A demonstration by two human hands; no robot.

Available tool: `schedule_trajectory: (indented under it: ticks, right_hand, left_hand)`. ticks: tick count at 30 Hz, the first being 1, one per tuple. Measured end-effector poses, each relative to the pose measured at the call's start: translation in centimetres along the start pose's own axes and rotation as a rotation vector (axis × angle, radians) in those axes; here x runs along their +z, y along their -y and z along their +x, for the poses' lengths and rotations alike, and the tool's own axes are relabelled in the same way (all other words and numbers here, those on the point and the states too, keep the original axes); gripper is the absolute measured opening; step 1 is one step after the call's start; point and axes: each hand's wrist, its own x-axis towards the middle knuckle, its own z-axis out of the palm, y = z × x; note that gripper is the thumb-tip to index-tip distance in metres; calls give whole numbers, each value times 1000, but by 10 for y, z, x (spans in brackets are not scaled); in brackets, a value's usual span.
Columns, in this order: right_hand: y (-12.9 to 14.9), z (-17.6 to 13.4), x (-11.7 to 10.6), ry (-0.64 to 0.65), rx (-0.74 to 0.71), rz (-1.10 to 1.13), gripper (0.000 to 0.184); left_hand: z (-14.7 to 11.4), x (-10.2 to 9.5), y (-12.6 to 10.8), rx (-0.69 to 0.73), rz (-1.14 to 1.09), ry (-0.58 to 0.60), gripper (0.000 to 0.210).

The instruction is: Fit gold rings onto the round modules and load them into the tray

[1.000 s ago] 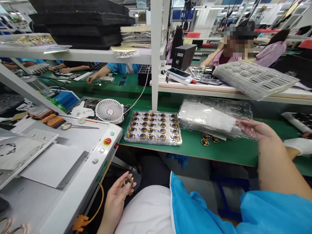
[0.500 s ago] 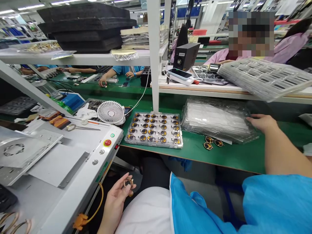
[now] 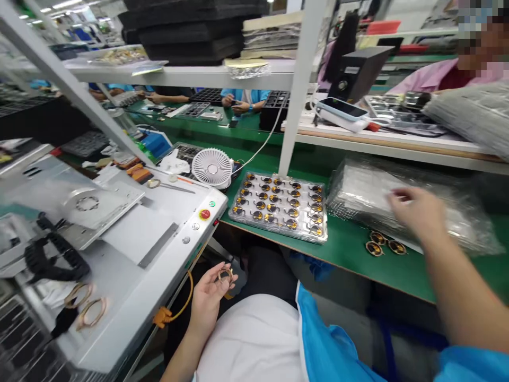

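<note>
My left hand holds a small copper-coloured ring between thumb and fingers, above my lap. My right hand is over a stack of clear plastic trays on the green bench; its fingers are bent and smeared by motion, so whether they grip anything does not show. In front of that stack lie three loose round parts with gold-coloured rims and dark, yellow-patched faces. Left of the stack, a clear blister tray carries rows of dark round pieces with yellow patches and short curved tails.
To the left stands a white machine with a red button, tweezers and two larger copper-coloured rings. A white fan sits behind it. A white post and shelf rise over the bench. Co-workers sit opposite.
My view has turned left, bringing more of the machine into sight. My right hand has moved from the tray stack's right edge to over its middle. My left hand keeps the ring.
</note>
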Motion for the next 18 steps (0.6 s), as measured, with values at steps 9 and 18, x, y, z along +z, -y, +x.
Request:
schedule_trajectory:
  ticks: [9, 18]
  right_hand:
    - [254, -83, 197, 649, -795, 228, 12]
    - [295, -65, 227, 889, -751, 418, 34]
  left_hand:
    - [-22, -34, -5, 82, -69, 73, 48]
    - [-52, -77, 8, 21, -112, -107, 49]
